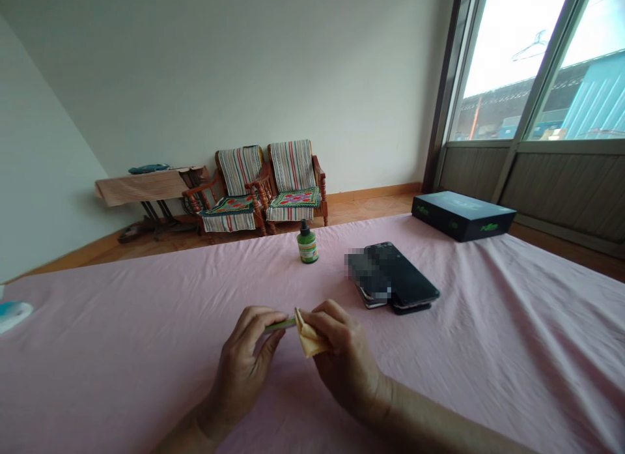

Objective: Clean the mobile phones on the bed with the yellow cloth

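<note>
Between the fingers of my left hand (247,353) is a thin, flat green-edged object (280,324), seen nearly edge-on; it may be a phone, but I cannot tell its kind. My right hand (344,356) pinches a yellow cloth (310,339) folded over the right end of that object. Both hands are close together above the pink sheet (161,350). Just beyond them stands an upright green bottle (308,245) with a black top. Right of the bottle lie stacked dark phones (407,278), partly blurred out.
A black box (461,216) with green lettering rests at the sheet's far right. Part of a white and blue packet (13,316) shows at the left edge. Two wooden chairs (293,180) with striped covers and a cloth-covered sewing table (151,184) stand by the wall.
</note>
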Tool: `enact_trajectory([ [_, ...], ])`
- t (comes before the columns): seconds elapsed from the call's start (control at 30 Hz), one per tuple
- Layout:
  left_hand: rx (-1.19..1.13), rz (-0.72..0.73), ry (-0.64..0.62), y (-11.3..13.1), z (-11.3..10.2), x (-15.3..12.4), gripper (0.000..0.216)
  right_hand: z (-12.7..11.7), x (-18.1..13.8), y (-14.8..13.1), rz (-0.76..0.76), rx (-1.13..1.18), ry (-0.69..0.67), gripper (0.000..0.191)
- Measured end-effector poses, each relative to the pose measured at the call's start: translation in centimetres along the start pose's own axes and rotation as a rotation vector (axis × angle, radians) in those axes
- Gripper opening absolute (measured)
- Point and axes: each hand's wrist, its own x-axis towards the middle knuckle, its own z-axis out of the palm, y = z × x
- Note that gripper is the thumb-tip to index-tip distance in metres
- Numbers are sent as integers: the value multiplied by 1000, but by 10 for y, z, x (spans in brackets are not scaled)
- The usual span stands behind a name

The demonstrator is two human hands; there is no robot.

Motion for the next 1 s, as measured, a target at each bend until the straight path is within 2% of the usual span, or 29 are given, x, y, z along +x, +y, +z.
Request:
enact_trajectory([
  [0.2,24,-5,22,-1,1,0,11,0,3,11,42,-92,0,20],
  [0.4,7,-12,37,1,1,-1,11,-1,-2,3,-46,21,-58,28],
  [0.6,33,3,14,1,1,0,11,0,1,15,63,-100,-68,22],
  [0.7,31,14,2,1,0,0,12,-2,1,9,5,-42,-71,23],
  [0.83,-4,76,-91,0,-1,-2,14,-8,3,3,-42,12,-67,23],
  [1.0,-52,176,-282,3,2,-4,18,-10,10,17,98,-85,-9,27],
])
